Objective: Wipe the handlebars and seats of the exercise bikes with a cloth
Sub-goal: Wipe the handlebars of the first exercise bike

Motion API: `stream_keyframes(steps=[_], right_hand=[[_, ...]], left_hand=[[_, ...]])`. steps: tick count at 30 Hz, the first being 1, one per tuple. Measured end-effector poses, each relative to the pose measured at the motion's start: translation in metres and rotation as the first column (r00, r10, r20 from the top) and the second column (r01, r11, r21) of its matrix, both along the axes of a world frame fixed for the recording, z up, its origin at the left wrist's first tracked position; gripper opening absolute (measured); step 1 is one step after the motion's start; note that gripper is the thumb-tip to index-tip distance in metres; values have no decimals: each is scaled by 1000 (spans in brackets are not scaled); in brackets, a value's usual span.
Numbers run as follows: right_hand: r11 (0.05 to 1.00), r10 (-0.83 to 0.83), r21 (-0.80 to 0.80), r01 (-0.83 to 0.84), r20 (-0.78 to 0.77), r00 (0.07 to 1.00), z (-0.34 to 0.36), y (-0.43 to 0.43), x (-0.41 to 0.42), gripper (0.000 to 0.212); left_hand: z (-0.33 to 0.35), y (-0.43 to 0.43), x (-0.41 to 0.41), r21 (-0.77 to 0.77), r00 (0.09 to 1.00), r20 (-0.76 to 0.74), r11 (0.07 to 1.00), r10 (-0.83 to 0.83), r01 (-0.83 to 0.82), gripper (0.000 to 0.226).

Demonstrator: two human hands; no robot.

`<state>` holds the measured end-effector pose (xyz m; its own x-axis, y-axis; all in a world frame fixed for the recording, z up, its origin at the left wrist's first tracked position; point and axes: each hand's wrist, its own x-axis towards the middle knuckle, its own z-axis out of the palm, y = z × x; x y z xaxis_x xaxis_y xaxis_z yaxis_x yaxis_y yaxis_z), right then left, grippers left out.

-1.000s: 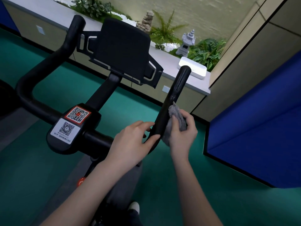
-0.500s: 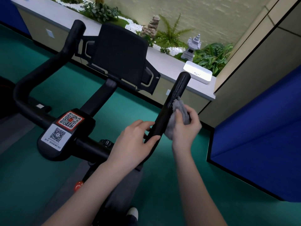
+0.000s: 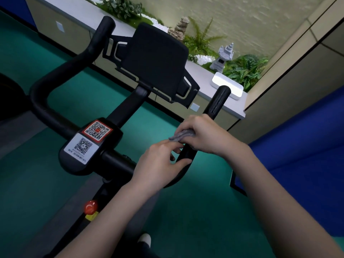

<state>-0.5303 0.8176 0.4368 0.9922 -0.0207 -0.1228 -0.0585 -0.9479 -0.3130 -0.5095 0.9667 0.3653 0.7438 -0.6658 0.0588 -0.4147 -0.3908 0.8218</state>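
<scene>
While the right grip (image 3: pixel 202 135) stayed out of sight on its underside, its fingers were curled tight over a bunched grey cloth (image 3: pixel 181 135), clamping it round the right horn (image 3: pixel 217 101) of an exercise bike's black handlebars (image 3: pixel 74 66). The cloth sat about midway up that horn, a loose end trailing out to the left. Just below, the left grip (image 3: pixel 160 164) was loosely curled at the bend of the same horn, its thumb lying across the bar and its fingertips close to the cloth's trailing end, apparently steadying the bar and not wiping. The horn's long axis ran up and away from the person, toward the counter (image 3: pixel 89 13), and its bare rounded tip lay ahead of and above the right grip, so a stroke along that line looked the natural next move, with the right grip plainly the nearer. The left horn rose well apart on the far side of the dark screen holder (image 3: pixel 154 58) and looked untouched by either grip. The seat was not in view. A housing with two code stickers (image 3: pixel 89 144) sat at the centre of the bars, a red knob (image 3: pixel 90 206) below it. On the counter beyond stood a white box (image 3: pixel 228 85) and a small stone lantern (image 3: pixel 222 56) among ferns.
</scene>
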Motion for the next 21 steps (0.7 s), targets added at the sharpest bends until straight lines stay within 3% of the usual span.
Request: stream_keyframes(steps=[4,8,16,19,21], right_hand=[[983,19,-182,-38,-104,994,3,-2,17,25],[964,-25,-265,5,-71,997,4,-12,22,24],[908,-63,-391,151,230,971,3,-31,20,23],[923,-133,-271,274,444,886,9,-38,15,26],[951,-134,-174,254,510,849,8,-38,5,26]], left_hand=[[-4,2,2,16,1000,-4,1000,-10,10,37],[-5,2,4,17,1000,-9,1000,-17,17,35],[-5,2,5,29,999,-18,999,-37,37,38],[-4,-2,5,1,997,-40,998,-62,62,44],[-3,-7,5,-13,995,-53,996,-85,85,51]])
